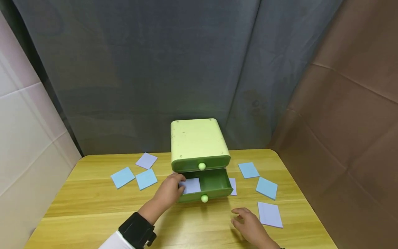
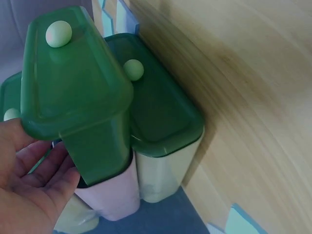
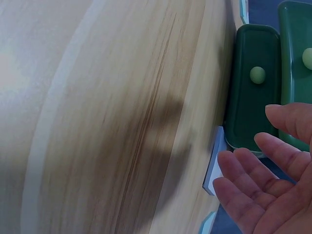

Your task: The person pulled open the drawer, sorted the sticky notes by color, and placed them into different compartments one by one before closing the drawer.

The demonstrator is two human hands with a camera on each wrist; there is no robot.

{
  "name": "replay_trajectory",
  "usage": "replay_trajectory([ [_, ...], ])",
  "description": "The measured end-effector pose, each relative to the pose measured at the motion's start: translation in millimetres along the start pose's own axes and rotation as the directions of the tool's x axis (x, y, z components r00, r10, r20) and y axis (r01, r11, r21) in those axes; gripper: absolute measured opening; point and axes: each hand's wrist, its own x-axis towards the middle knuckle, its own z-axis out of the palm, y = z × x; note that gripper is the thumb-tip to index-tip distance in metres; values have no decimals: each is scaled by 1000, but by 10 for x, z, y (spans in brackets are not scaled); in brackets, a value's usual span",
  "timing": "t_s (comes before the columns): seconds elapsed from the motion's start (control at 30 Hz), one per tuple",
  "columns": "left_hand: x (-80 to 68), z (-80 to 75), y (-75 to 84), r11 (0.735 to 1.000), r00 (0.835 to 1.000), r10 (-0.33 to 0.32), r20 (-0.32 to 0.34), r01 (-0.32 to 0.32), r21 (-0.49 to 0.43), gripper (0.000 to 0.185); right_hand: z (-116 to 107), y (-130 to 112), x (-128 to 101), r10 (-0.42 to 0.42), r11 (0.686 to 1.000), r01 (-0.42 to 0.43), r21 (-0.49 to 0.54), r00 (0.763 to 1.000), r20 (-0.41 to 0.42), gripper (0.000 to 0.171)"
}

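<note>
A small cabinet (image 1: 199, 141) with a pale green top and dark green drawers stands at the table's back. Its middle drawer (image 1: 216, 181) is pulled out, and a lavender sticky-note pad (image 1: 192, 185) lies in the drawer's left part. At that left end is my left hand (image 1: 169, 190), thumb and fingers bent over the drawer's edge beside the pad; I cannot tell whether they pinch it. In the left wrist view, the fingertips (image 2: 73, 176) meet the green side wall. My right hand (image 1: 248, 224) hovers right of the drawer, fingers loosely bent and holding nothing.
On the left lie a lavender pad (image 1: 146, 160) and two blue pads (image 1: 122, 177). Right of the cabinet are two more blue pads (image 1: 266, 188), a lavender pad (image 1: 269, 214), and another lavender pad (image 1: 233, 186) partly behind the drawer. A grey curtain (image 1: 155, 76) hangs behind.
</note>
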Motion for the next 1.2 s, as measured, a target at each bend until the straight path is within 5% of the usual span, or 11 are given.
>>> replay_trajectory([
  [0.57,-106,-87,-337,1000,988,-14,-157,14,0,17,27,24,51,17,1000,-17,7,999,46,35],
  [0.9,-81,-125,-698,991,983,-131,-131,132,5,21,42,90,119,1,1000,-3,21,997,75,36],
  [1.2,65,-165,-1167,969,961,-245,-127,246,-5,25,38,164,138,0,997,3,-74,999,35,32],
])
